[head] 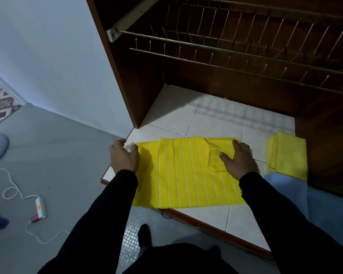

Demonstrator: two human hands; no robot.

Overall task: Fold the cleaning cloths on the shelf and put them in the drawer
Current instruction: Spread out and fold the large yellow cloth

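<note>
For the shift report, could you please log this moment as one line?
step: folding | left hand: flat on striped yellow cloth | right hand: flat on it | tiled shelf: folded yellow cloth, blue cloth

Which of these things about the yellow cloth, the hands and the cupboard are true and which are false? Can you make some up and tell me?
1. Both hands rest on the striped yellow cloth. True: the left hand is at its left edge, the right hand near its right end.
2. The wire rack is full of plates. False: no plates show in it.
3. A folded yellow cloth lies to the right of the striped one. True.
4. The cloths lie on a wooden floor. False: they lie on a white tiled shelf.
5. A blue cloth lies near the right sleeve. True.
</note>
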